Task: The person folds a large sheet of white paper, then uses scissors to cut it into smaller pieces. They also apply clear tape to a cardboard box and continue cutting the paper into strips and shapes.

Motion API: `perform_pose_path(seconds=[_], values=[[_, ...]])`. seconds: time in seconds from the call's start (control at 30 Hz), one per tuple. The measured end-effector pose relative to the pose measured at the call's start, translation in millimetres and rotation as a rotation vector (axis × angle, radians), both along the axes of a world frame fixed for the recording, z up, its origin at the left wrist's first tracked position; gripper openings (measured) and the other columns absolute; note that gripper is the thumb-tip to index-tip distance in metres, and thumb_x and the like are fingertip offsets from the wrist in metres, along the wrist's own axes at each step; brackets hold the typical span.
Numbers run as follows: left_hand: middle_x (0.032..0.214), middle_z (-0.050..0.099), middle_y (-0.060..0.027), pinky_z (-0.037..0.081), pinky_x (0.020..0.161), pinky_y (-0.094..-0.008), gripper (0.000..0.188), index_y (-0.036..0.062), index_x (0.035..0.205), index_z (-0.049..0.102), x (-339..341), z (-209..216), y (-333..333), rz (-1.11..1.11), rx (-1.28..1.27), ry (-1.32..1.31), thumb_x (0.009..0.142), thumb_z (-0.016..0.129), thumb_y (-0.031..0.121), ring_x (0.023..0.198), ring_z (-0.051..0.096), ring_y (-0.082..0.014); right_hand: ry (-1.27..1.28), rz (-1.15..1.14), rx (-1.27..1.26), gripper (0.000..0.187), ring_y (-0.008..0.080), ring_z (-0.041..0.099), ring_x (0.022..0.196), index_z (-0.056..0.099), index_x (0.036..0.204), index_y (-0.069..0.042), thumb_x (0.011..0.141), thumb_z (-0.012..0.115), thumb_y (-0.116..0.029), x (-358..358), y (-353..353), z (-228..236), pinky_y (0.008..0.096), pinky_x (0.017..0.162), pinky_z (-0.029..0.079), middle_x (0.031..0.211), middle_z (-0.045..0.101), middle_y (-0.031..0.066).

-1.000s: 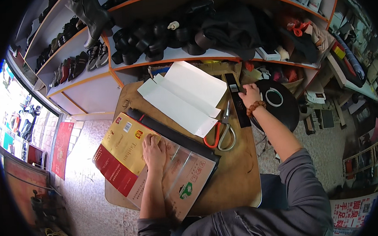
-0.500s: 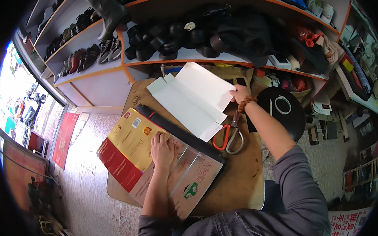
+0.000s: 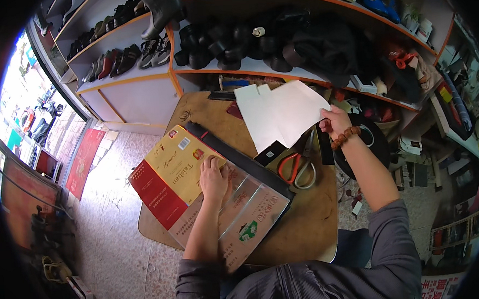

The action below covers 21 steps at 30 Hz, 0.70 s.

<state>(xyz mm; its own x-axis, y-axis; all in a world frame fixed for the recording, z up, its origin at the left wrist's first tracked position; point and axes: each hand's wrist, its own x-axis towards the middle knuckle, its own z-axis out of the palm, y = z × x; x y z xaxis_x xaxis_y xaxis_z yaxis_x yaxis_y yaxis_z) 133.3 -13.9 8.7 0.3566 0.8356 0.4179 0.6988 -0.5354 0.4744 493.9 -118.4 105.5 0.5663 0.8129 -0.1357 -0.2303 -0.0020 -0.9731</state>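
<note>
My right hand [image 3: 334,121] pinches the right corner of a white cardboard sheet [image 3: 286,114], a folded-out box blank with flaps, held tilted over the table's far side. Fingers spread, my left hand [image 3: 214,180] rests flat on a flattened carton [image 3: 170,172] with a yellow and a red panel. Next to that carton, and partly under my left forearm, is a brown printed sheet [image 3: 253,208] with a green mark. Scissors [image 3: 290,169] with one red and one grey handle loop lie just beyond it. A long black strip [image 3: 223,147] runs along the sheets' far edge.
The brown table [image 3: 308,224] has rounded corners. A dark box-like piece [image 3: 270,152] lies near the scissors. Beyond stand shelves [image 3: 138,79] of shoes with orange edges. At right is a round black surface [image 3: 378,156]; a red mat [image 3: 85,160] lies on the left floor.
My right hand has lifted the white cardboard and shifted it rightward, tilting it, which uncovers dark pieces on the table. My left hand stays on the flattened carton. The whole view has shifted slightly.
</note>
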Motion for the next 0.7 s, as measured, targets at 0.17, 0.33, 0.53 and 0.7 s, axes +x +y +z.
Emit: perform_pose_path(seconds=[0.17, 0.33, 0.53, 0.7], values=[[0.116, 0.052, -0.0095, 0.046, 0.087, -0.0394, 0.031, 0.0048, 0.106, 0.055, 0.4, -1.1, -0.9, 0.021, -0.009, 0.028, 0.08, 0.061, 0.02, 0.107, 0.05, -0.0305, 0.109, 0.089, 0.22, 0.012, 0.0091, 0.057, 0.059, 0.056, 0.1, -0.006, 0.091, 0.056, -0.013, -11.5, -10.3, 16.3, 0.0235, 0.052, 0.047, 0.076, 0.058, 0.0007], [0.121, 0.05, -0.0097, 0.044, 0.09, -0.0397, 0.039, 0.0047, 0.112, 0.053, 1.6, -2.9, -2.8, -0.01, -0.049, 0.115, 0.079, 0.062, 0.024, 0.112, 0.048, -0.031, 0.326, 0.079, 0.413, 0.011, 0.0099, 0.058, 0.06, 0.057, 0.101, -0.007, 0.091, 0.055, -0.012, -28.0, -8.5, 53.1, 0.0219, 0.052, 0.047, 0.075, 0.059, 0.0002], [0.133, 0.04, -0.018, 0.039, 0.098, -0.0407, 0.08, 0.0027, 0.134, 0.034, 6.6, 42.8, 6.6, -0.022, -0.028, -0.144, 0.07, 0.074, 0.028, 0.125, 0.039, -0.0347, 0.327, 0.192, 0.439, 0.018, 0.0123, 0.063, 0.065, 0.056, 0.105, -0.004, 0.088, 0.058, -0.01, -88.2, -21.0, 122.6, 0.0233, 0.055, 0.051, 0.083, 0.063, 0.0051], [0.104, 0.062, -0.0057, 0.043, 0.086, -0.0244, 0.03, -0.0009, 0.115, 0.056, 12.4, 106.1, 10.9, -0.204, -0.113, -0.912, 0.087, 0.06, 0.005, 0.095, 0.054, -0.0115, 0.202, 0.267, 0.452, 0.023, 0.0156, 0.063, 0.069, 0.055, 0.103, 0.0, 0.091, 0.054, -0.02, -126.9, -27.4, 175.2, 0.0265, 0.058, 0.051, 0.089, 0.063, 0.0108]])
